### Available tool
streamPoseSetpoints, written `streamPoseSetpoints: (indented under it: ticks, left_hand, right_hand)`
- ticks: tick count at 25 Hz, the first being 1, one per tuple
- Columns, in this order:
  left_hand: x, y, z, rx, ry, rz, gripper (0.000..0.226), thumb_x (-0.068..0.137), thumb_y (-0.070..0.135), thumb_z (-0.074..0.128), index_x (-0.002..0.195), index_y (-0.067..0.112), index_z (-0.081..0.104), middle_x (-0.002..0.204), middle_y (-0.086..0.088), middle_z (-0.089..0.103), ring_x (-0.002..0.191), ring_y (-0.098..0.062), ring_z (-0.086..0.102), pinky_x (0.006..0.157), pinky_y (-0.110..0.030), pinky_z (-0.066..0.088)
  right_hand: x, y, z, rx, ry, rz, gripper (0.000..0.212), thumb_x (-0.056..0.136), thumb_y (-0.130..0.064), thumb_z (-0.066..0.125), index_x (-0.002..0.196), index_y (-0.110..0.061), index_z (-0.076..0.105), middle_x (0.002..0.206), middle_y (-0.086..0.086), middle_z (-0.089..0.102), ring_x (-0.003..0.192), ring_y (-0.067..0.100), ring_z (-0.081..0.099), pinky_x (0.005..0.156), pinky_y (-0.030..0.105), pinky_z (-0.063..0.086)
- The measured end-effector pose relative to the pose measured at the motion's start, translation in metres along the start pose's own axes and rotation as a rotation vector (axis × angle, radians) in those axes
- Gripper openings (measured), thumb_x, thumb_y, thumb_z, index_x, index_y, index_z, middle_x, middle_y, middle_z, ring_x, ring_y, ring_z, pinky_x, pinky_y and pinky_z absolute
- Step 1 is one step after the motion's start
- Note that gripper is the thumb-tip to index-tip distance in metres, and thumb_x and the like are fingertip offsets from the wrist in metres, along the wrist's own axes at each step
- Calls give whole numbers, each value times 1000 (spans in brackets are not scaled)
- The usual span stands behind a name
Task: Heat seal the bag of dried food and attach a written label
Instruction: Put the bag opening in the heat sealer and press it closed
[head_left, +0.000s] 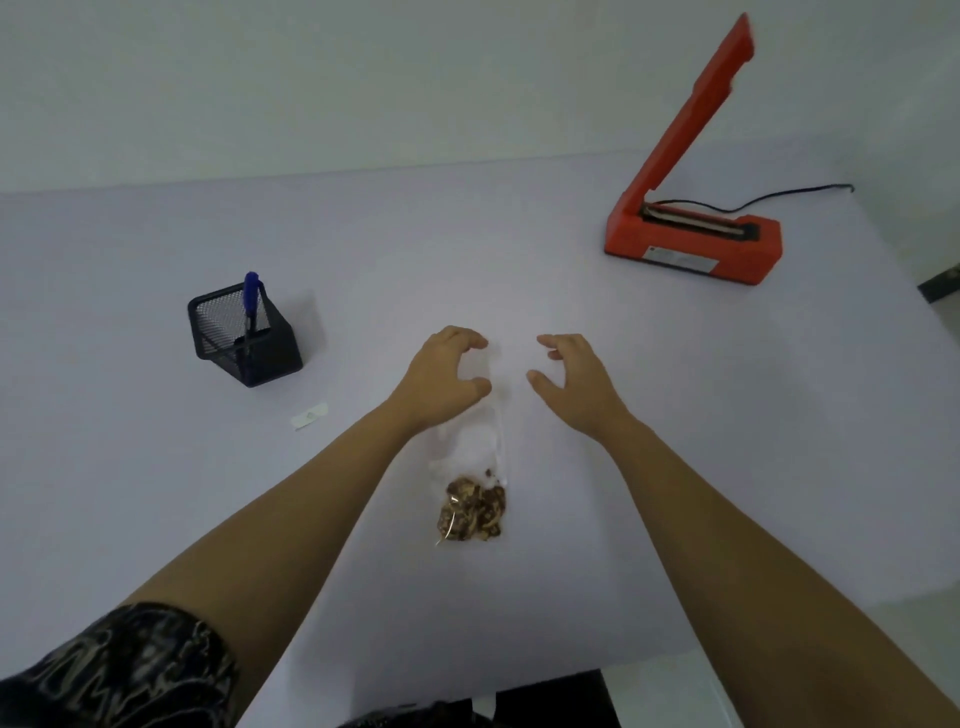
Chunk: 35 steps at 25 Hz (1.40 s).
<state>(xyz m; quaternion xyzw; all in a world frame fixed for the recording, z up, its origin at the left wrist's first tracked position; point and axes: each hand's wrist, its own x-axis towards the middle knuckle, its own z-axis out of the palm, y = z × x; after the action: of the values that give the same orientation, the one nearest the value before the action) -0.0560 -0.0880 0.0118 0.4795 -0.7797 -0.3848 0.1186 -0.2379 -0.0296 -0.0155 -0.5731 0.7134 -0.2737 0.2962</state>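
A clear plastic bag (475, 449) lies flat on the white table (675, 415), with brown dried food (472, 509) bunched at its near end. My left hand (441, 379) hovers over the bag's far, open end. Its fingers and thumb are curled but apart, with the bag's top between them, and I cannot tell if they touch it. My right hand (576, 379) is open just right of the bag's top, apart from it. A small white label (309, 415) lies to the left. The orange heat sealer (691, 244) stands at the back right with its arm raised.
A black mesh pen holder (244, 338) with a blue pen (252, 296) stands at the left. The sealer's black cord (789, 195) runs off the table's back right corner. The table's near edge is close to my body.
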Motion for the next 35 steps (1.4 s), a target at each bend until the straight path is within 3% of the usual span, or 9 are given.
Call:
streamPoseSetpoints:
  ticks: [7,13,17,20,24,28,32,35]
  left_hand:
    - [79,85,39,-19,-30,-41,55,87,17,57,138,9,38,144,-10,40,132,-22,37,105,-29,30]
    - [164,129,81,-106,-102,-276,69,90,19,53,148,10,16,155,-10,20,141,-25,23,113,-36,26]
    - [203,147,91,-205,-47,-362,77,89,14,53,149,9,4,156,-11,15,141,-27,24,109,-34,28]
    - [220,154,96,-271,-61,-351,72,86,7,53,146,9,15,150,-13,30,135,-29,33,97,-32,35]
    - [218,154,101,-316,-51,-336,64,82,3,53,140,12,29,137,-12,44,124,-26,43,85,-30,37]
    - [186,145,109,-307,-56,-323,65,81,4,54,141,14,29,139,-10,43,117,-19,43,85,-30,37]
    - [138,142,118,-293,-61,-301,65,82,3,54,141,15,28,144,-10,39,132,-25,37,98,-36,38]
    - [103,135,124,-276,-44,-287,64,82,3,56,140,14,30,144,-10,39,131,-25,38,101,-38,38]
  right_hand:
    - [35,65,-91,-150,86,115,54,86,-20,61,134,-3,40,135,16,41,124,29,44,106,39,37]
    - [70,141,-177,-174,221,387,77,87,-21,60,143,3,13,149,24,20,138,36,24,112,41,23]
    - [91,175,-207,-113,185,498,90,88,-21,60,144,3,-6,156,22,-2,144,33,5,116,37,12]
    - [101,187,-211,-33,113,433,92,85,-18,62,145,0,-6,155,19,9,143,30,13,115,37,16]
    - [96,188,-205,96,184,403,84,79,-14,66,144,-3,13,141,17,38,130,32,38,109,43,34]
    - [50,185,-191,150,227,412,81,80,-14,64,144,-9,17,140,14,39,128,30,40,107,45,36]
    - [-9,181,-176,171,261,382,78,79,-13,64,144,-14,21,138,13,42,125,28,44,105,47,38]
    - [-45,174,-164,180,281,373,76,78,-12,65,142,-16,24,136,11,44,123,27,45,104,47,40]
